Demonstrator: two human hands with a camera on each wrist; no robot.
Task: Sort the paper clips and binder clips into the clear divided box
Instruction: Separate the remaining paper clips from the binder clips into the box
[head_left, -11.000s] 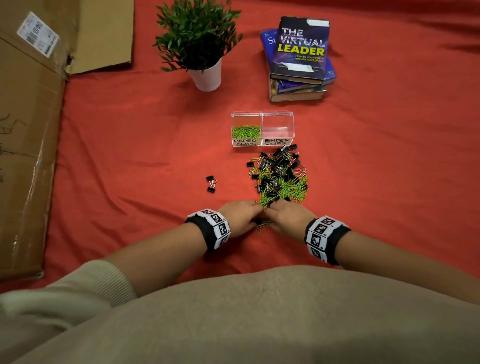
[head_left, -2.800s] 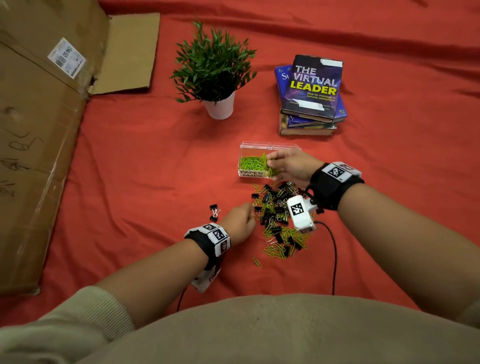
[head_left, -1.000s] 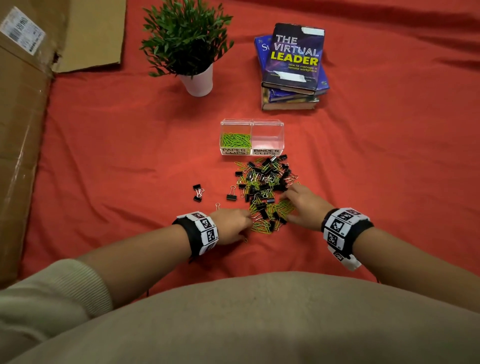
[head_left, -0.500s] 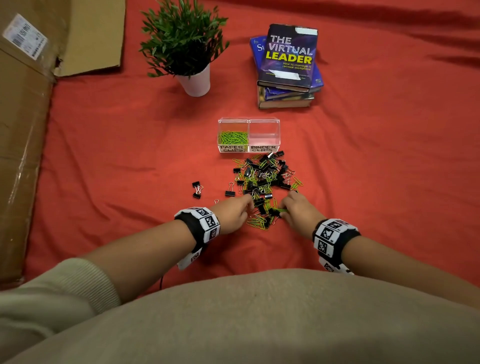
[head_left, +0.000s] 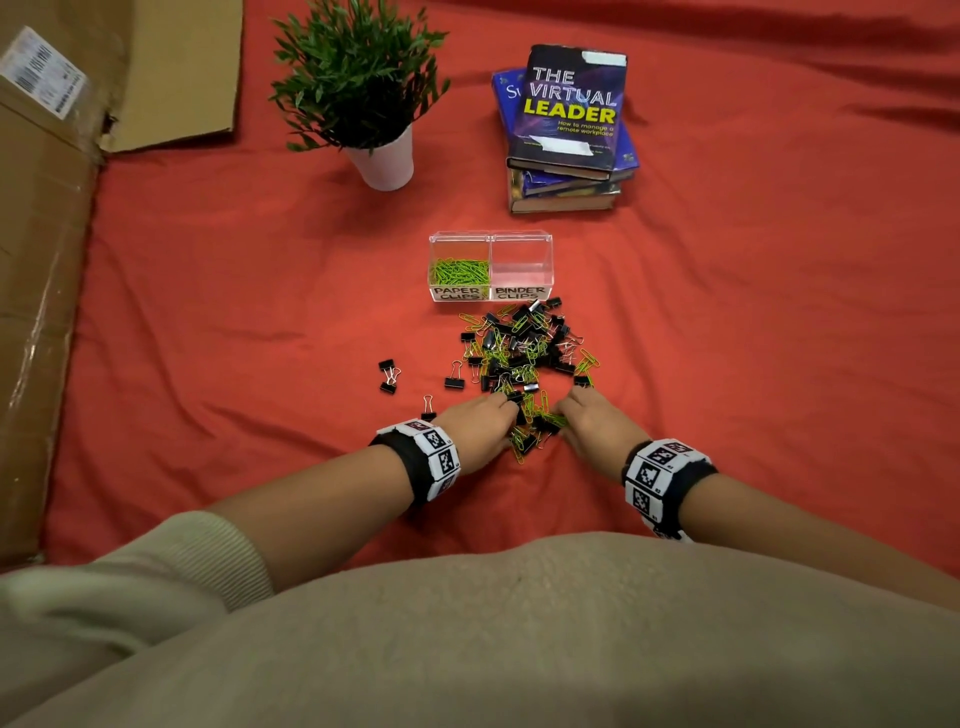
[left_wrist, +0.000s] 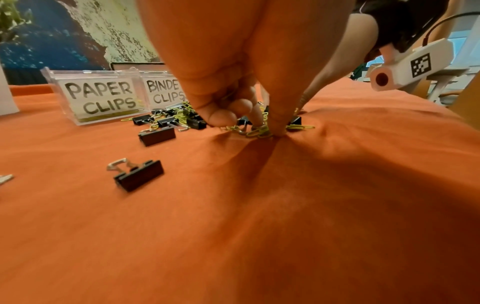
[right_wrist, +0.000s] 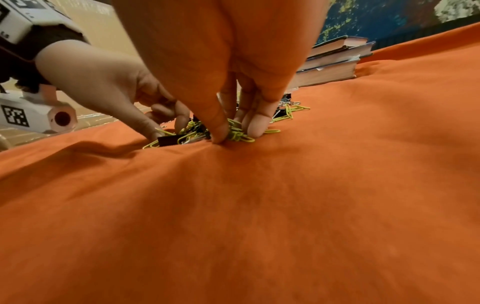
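Note:
The clear divided box stands on the red cloth. Its left cell, labelled PAPER CLIPS, holds green paper clips; its right cell, labelled BINDER CLIPS, looks empty. A mixed pile of green paper clips and black binder clips lies just in front of it. Both hands are at the pile's near edge. My left hand pinches green paper clips between thumb and curled fingers. My right hand pinches a bunch of green paper clips against the cloth.
Stray binder clips lie left of the pile, one close to my left hand. A potted plant and a stack of books stand behind the box. Flattened cardboard covers the left side.
My right hand dropped paper clips into the left cell, then came back to the pile. Over the last second both hands drew together at its near edge and closed on green clips.

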